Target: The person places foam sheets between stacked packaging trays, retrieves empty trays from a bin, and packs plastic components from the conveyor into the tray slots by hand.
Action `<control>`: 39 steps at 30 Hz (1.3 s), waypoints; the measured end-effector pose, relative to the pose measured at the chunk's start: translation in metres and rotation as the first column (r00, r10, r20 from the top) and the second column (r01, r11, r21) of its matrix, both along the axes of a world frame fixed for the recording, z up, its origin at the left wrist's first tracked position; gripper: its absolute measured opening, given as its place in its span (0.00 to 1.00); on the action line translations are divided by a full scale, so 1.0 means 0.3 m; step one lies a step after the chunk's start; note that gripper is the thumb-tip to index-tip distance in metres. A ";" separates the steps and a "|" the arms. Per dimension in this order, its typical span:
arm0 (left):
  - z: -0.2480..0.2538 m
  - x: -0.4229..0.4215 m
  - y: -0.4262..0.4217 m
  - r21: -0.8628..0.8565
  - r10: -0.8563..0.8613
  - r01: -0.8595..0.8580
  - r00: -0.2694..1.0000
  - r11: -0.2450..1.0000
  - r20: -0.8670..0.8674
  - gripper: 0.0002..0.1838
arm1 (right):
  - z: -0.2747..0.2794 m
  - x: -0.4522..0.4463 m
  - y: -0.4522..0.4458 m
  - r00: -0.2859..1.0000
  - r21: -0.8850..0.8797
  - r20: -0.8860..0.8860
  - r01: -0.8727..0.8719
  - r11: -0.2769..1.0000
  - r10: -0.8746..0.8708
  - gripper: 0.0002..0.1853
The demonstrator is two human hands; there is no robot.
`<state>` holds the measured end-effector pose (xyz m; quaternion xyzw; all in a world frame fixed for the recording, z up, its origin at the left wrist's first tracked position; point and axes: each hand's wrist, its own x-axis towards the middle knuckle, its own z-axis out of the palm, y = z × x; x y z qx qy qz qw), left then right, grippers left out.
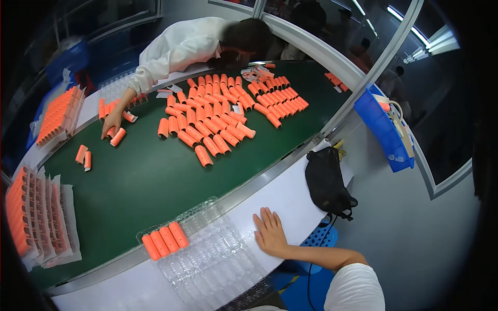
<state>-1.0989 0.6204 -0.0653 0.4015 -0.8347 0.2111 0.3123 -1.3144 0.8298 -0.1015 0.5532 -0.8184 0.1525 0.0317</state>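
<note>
My right hand [271,234] lies flat, palm down, on the white table edge [295,194], with its fingers spread and nothing in them. To its left is a clear plastic blister tray [212,264] with rows of moulded slots. Several orange half-round plastic shells [166,241] sit side by side at the tray's upper left end. My left hand is out of view. Beyond the metal rail, many more orange shells [207,111] are spread over the green conveyor belt [129,181].
Across the belt, a person in white leans over, one hand [112,123] at some orange shells. Stacked filled trays [41,217] stand at left, another stack [59,115] behind. A black bag [328,181] lies at right, near a blue bin [384,129] and a blue stool [321,237].
</note>
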 end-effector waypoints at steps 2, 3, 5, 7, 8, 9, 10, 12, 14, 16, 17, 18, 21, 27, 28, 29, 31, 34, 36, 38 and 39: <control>0.000 -0.003 0.006 -0.025 0.010 -0.010 1.000 1.000 -0.010 0.09 | -0.001 -0.009 0.005 1.000 0.006 -0.027 0.004 1.000 -0.004 0.30; 0.006 -0.006 0.007 -0.052 0.005 -0.006 1.000 0.999 -0.016 0.09 | -0.002 -0.015 0.006 0.999 -0.012 -0.040 0.006 1.000 -0.007 0.30; 0.006 -0.011 0.009 -0.106 -0.019 0.017 1.000 0.994 -0.022 0.09 | -0.019 -0.015 0.013 0.999 -0.040 -0.044 0.009 0.999 -0.010 0.30; 0.008 -0.017 0.010 -0.135 -0.043 0.038 0.998 0.990 -0.035 0.09 | -0.034 -0.015 0.014 0.997 -0.071 -0.072 0.009 0.997 -0.014 0.30; 0.005 -0.019 0.011 -0.144 -0.051 0.044 0.998 0.989 -0.045 0.09 | -0.040 -0.024 0.021 0.996 -0.087 -0.090 -0.006 0.996 -0.002 0.29; 0.005 -0.021 0.012 -0.156 -0.058 0.049 0.997 0.987 -0.054 0.09 | -0.044 -0.029 0.025 0.994 -0.091 -0.107 -0.002 0.996 -0.008 0.29; 0.007 -0.023 0.013 -0.173 -0.064 0.054 0.996 0.983 -0.056 0.09 | -0.051 -0.034 0.024 0.994 -0.114 -0.110 -0.006 0.993 -0.007 0.29; 0.011 -0.024 0.013 -0.203 -0.074 0.066 0.997 0.977 -0.030 0.09 | -0.066 -0.032 0.025 0.995 -0.157 -0.098 0.003 0.988 -0.018 0.28; 0.031 -0.019 0.007 -0.550 -0.133 0.078 0.989 0.831 -0.060 0.07 | -0.069 -0.043 0.029 0.997 -0.182 -0.075 0.009 0.983 -0.023 0.27; -0.029 0.075 0.134 -0.370 -0.150 0.162 0.987 0.915 0.062 0.06 | -0.079 -0.051 0.034 0.998 -0.206 -0.064 0.009 0.978 -0.023 0.27; -0.061 0.124 0.184 -0.184 -0.195 0.219 0.971 0.958 0.138 0.05 | -0.087 -0.058 0.031 0.998 -0.211 -0.067 0.005 0.978 -0.019 0.27; -0.095 0.171 0.231 0.013 -0.248 0.251 0.949 0.968 0.194 0.07 | -0.094 -0.067 0.032 0.997 -0.214 -0.074 -0.001 0.977 -0.015 0.27; -0.204 0.281 0.376 0.578 -0.424 0.231 0.877 0.783 0.224 0.15 | -0.097 -0.083 0.034 0.995 -0.225 -0.098 -0.015 0.974 -0.007 0.27; -0.387 0.506 0.566 0.994 -0.534 -0.017 0.844 -0.105 -0.043 0.31 | -0.122 -0.127 0.027 0.995 -0.231 -0.094 -0.045 0.972 0.024 0.27; -0.328 0.602 0.577 0.981 -0.478 -0.087 0.879 -0.172 -0.006 0.31 | -0.132 -0.136 0.026 0.995 -0.241 -0.100 -0.035 0.970 0.011 0.27; -0.250 0.672 0.579 0.968 -0.467 -0.006 0.876 -0.250 -0.116 0.30 | -0.148 -0.138 0.034 0.995 -0.243 -0.100 -0.027 0.970 0.002 0.27; -0.061 0.747 0.558 0.887 -0.420 0.111 0.850 -0.449 -0.319 0.26 | -0.140 -0.138 0.039 0.999 -0.255 -0.033 -0.002 0.967 -0.007 0.27; 0.121 0.727 0.500 0.554 0.048 0.490 0.776 -0.673 -0.629 0.23 | -0.137 -0.144 0.012 0.999 -0.281 0.046 0.001 0.960 0.012 0.26; 0.082 0.647 0.420 0.507 0.225 0.830 0.553 -0.230 -0.802 0.23 | -0.090 -0.112 -0.027 0.822 -0.359 0.559 0.122 0.925 0.108 0.28; 0.071 0.512 0.353 0.608 -0.090 0.518 0.800 0.601 -0.592 0.29 | -0.058 -0.046 -0.067 0.711 -0.430 0.649 0.050 0.901 0.270 0.32; 0.016 0.483 0.324 0.608 -0.097 0.521 0.801 0.599 -0.591 0.29 | -0.052 -0.020 -0.085 0.699 -0.452 0.639 0.004 0.892 0.321 0.33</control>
